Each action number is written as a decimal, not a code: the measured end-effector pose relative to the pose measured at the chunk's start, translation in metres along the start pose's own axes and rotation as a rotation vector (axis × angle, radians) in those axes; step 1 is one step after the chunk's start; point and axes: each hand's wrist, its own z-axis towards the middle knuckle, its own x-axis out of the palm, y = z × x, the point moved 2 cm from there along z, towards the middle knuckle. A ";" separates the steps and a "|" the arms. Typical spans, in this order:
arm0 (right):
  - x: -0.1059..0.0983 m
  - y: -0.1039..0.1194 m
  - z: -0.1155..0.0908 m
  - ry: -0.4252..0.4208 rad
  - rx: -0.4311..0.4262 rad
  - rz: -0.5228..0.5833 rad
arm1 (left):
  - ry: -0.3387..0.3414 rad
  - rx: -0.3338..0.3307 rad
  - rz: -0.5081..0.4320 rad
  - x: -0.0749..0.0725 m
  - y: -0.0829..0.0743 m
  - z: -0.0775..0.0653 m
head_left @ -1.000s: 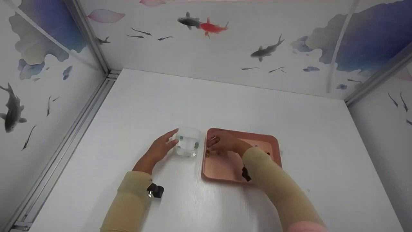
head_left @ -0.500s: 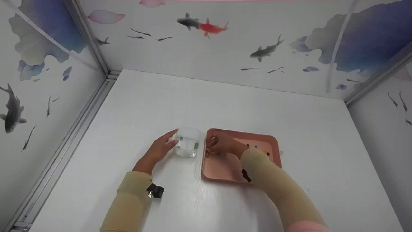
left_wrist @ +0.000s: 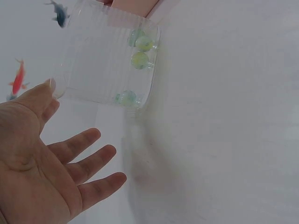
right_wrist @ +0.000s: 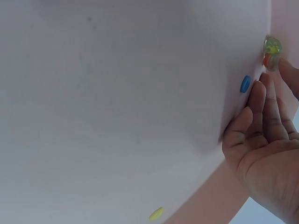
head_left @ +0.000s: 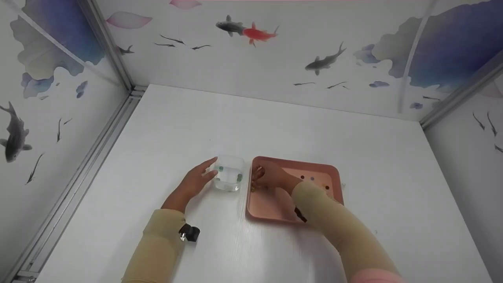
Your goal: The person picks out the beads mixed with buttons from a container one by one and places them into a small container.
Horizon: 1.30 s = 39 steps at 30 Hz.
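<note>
In the head view a clear plastic box stands on the white table, with several green marbles inside. My left hand is at its left side, thumb and fingers extended. The left wrist view shows the thumb touching the box's edge and yellow-green marbles within it. My right hand reaches into the pink tray at its left wall. In the right wrist view the thumb and fingertips are beside a green-yellow marble and an orange-tinted marble. A blue button-like disc lies by the fingers.
A yellow disc lies on the tray floor in the right wrist view. Small dark disc and blue disc sit in the tray's right half, near another dark disc. Fish-patterned panels enclose the table.
My right hand and forearm shift slightly left inside the tray, uncovering small discs at its right side. My left hand and the clear box stay in place.
</note>
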 end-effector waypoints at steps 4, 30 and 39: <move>0.001 0.001 0.000 -0.002 0.009 0.002 | 0.003 0.001 0.005 0.000 0.000 0.000; -0.002 0.000 0.000 -0.022 0.012 -0.091 | -0.004 -0.012 0.027 0.001 0.002 0.004; -0.010 -0.003 0.001 -0.002 -0.068 -0.016 | -0.009 -0.026 0.034 0.001 0.000 0.003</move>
